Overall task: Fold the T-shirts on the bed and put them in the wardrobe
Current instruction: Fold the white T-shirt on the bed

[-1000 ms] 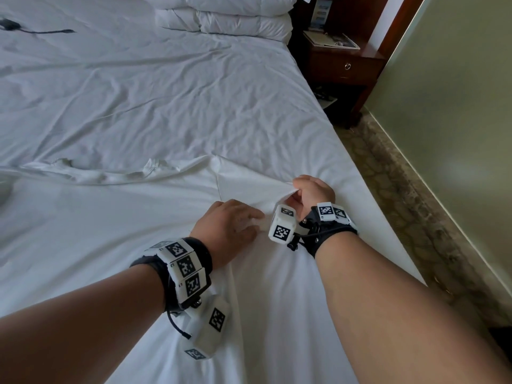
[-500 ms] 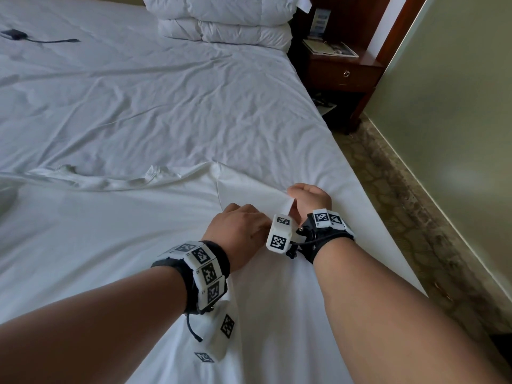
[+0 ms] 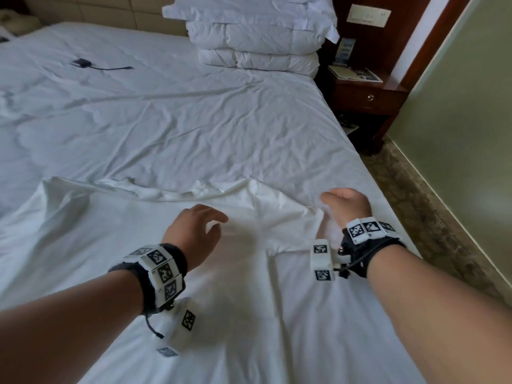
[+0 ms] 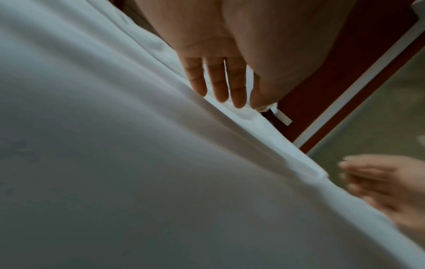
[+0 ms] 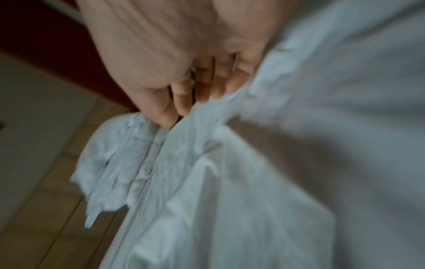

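Observation:
A white T-shirt [image 3: 249,286] lies spread flat on the bed [image 3: 166,120], its collar toward the pillows. Its right sleeve [image 3: 291,214] is rumpled between my hands. My left hand [image 3: 199,225] hovers over the chest area. Its fingers [image 4: 218,81] are straight and loosely spread, with the tips just at the cloth [image 4: 138,163]. My right hand [image 3: 346,206] is at the sleeve's outer edge near the side of the bed. Its fingers [image 5: 202,81] are fairly straight and touch the fabric [image 5: 299,163] without gripping it. In the left wrist view the right hand [image 4: 379,185] is blurred.
Stacked white pillows [image 3: 257,34] sit at the head of the bed. A black charger with its cable [image 3: 83,63] lies far left on the sheet. A dark wooden nightstand [image 3: 368,98] stands past the bed's right edge. Patterned floor [image 3: 432,217] and a green wall [image 3: 471,106] lie to the right.
Both hands were close together, curled on the sleeve fold. They have let go and moved apart, the left hand leftward and the right hand rightward. The head view has tilted up.

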Action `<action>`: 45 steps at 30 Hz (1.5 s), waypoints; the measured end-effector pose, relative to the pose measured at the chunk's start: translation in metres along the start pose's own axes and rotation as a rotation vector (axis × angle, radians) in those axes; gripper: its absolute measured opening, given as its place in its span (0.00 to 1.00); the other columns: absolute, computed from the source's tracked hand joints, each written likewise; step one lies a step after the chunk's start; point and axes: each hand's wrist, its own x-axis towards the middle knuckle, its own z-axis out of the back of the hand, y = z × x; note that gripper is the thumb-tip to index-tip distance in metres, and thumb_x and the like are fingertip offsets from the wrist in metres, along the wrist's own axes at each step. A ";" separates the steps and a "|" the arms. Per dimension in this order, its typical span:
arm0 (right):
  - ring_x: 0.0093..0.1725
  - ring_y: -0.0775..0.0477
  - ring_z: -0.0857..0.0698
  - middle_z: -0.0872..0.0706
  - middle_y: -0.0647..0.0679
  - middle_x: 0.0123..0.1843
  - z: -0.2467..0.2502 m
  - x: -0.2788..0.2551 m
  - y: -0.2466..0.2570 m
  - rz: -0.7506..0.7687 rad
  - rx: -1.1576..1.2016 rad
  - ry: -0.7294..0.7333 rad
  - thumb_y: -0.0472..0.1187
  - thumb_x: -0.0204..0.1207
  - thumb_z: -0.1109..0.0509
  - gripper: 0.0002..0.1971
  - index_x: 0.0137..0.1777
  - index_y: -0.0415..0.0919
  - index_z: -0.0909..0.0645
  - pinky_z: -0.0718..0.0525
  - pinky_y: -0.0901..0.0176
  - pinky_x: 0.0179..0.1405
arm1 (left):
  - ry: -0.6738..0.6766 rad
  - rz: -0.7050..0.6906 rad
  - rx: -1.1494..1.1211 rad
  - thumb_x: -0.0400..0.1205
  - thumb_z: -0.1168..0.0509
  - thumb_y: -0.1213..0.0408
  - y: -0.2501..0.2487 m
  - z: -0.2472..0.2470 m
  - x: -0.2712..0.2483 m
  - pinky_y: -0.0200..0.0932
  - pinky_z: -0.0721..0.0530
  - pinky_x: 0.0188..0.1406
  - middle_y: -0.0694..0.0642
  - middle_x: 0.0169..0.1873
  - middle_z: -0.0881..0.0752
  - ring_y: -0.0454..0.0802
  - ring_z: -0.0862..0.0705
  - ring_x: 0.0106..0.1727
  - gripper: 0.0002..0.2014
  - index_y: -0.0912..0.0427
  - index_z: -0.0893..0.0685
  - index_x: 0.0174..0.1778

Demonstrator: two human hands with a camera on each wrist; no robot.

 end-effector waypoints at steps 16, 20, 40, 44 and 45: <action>0.33 0.42 0.09 0.12 0.38 0.44 -0.190 -0.009 0.063 -0.245 0.210 0.539 0.30 0.85 0.36 0.06 0.56 0.41 0.23 0.18 0.50 0.38 | 0.028 0.411 0.388 0.79 0.46 0.28 0.159 0.089 0.029 0.59 0.47 0.86 0.45 0.86 0.39 0.58 0.44 0.87 0.33 0.31 0.36 0.82; 0.46 0.40 0.08 0.13 0.42 0.59 -0.191 0.006 0.048 -0.259 0.403 0.450 0.27 0.79 0.30 0.37 0.85 0.49 0.38 0.13 0.48 0.42 | 0.018 0.437 0.371 0.75 0.50 0.23 0.172 0.091 0.036 0.60 0.45 0.86 0.44 0.86 0.41 0.59 0.43 0.86 0.38 0.31 0.39 0.83; 0.71 0.49 0.18 0.21 0.55 0.76 -0.279 -0.165 0.093 0.560 -0.759 0.658 0.50 0.73 0.29 0.21 0.67 0.55 0.14 0.21 0.54 0.74 | -0.365 0.332 0.118 0.81 0.34 0.63 0.193 0.159 -0.048 0.54 0.22 0.67 0.51 0.68 0.18 0.58 0.24 0.70 0.14 0.45 0.11 0.60; 0.65 0.55 0.14 0.13 0.54 0.68 -0.322 -0.211 0.108 0.514 -0.566 0.808 0.44 0.76 0.28 0.21 0.70 0.51 0.15 0.20 0.63 0.66 | -0.388 0.655 -0.012 0.82 0.35 0.59 0.238 0.184 -0.071 0.53 0.21 0.64 0.58 0.71 0.22 0.61 0.20 0.69 0.21 0.50 0.19 0.72; 0.64 0.56 0.15 0.12 0.55 0.66 -0.333 -0.221 0.110 0.495 -0.528 0.838 0.43 0.76 0.28 0.22 0.70 0.51 0.15 0.19 0.60 0.68 | -0.368 0.687 -0.037 0.81 0.34 0.57 0.250 0.188 -0.075 0.52 0.20 0.61 0.59 0.69 0.19 0.62 0.18 0.66 0.22 0.53 0.19 0.73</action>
